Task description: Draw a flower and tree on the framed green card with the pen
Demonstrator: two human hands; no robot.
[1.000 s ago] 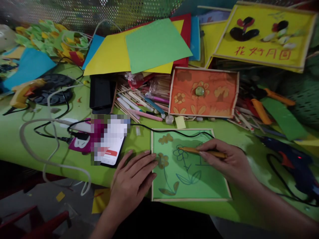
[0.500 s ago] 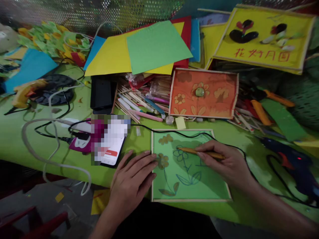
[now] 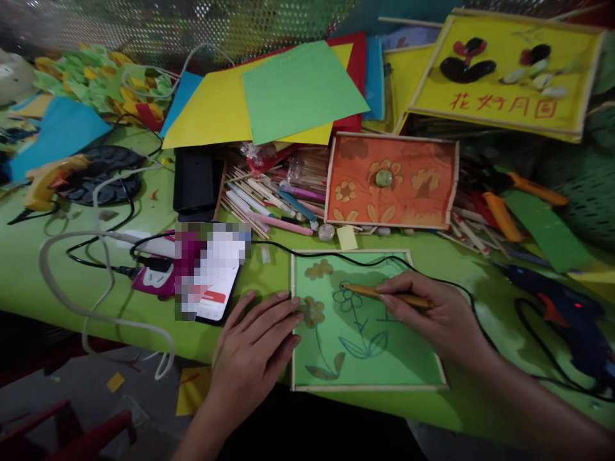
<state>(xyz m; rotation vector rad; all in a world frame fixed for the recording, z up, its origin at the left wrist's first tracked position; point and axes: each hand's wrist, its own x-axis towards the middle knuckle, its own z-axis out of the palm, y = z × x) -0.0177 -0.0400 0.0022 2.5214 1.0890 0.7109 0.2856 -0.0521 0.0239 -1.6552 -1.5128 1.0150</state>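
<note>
Left hand (image 3: pixel 262 339) flat, palm down, fingers slightly spread and gripping nothing, a person rests fingertips over the left edge of a green panel (image 3: pixel 403 368), which lies near the front edge of the table (image 3: pixel 48 275). The panel, rimmed in thin wood, looks light and fairly stiff; it would likely lift best by its two side edges, though a hard pull could work the rim loose. A black cord (image 3: pixel 276 245) runs across the panel's top edge. Toward the panel's upper middle, the tip of an orange pen (image 3: pixel 360 291) stands at the head of a drawn flower (image 3: pixel 360 323); whether it presses down is impossible to tell. The pen appears slim, rigid and very light, perhaps a little slick, and best taken low on the barrel. Over the panel's right edge, the right hand (image 3: pixel 432 307) is curled, thumb and fingers pinched around the pen. Well beyond that edge lies a dark blue glue gun (image 3: pixel 564 320), a small red light glowing on its side.
</note>
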